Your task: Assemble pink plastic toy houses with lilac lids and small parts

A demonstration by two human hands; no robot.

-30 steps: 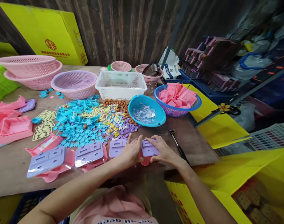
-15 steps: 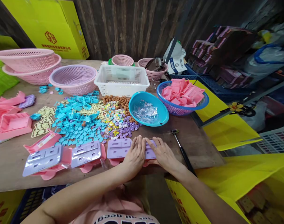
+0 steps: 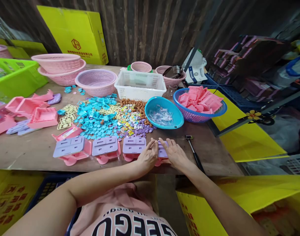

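A row of pink toy pieces with flat purple tops runs along the table's front edge. At the right end, a purple-topped pink toy [image 3: 162,151] lies between my hands, partly covered by them. My right hand [image 3: 176,153] grips it, fingers over the top and thumb low at the side. At its left edge is my left hand [image 3: 148,157], fingers bunched and bent; whatever they pinch, if anything, is hidden. Close on the left stands another purple-topped toy [image 3: 134,146], with two more purple-topped toys [image 3: 105,146] beyond. A black-handled hammer [image 3: 195,155] lies to the right.
Piles of blue parts [image 3: 93,121], brown pieces [image 3: 134,106] and purple swirls [image 3: 142,128] cover the middle. Behind are a teal bowl [image 3: 173,124] of clear parts, a blue-rimmed basket [image 3: 201,117] of pink parts and a white basket [image 3: 140,91]. A yellow carton [image 3: 214,188] stands below right.
My left hand's fingers, flat on the purple top before, are now bent and bunched at its edge. My right hand stays on the toy. The camera view has shifted.
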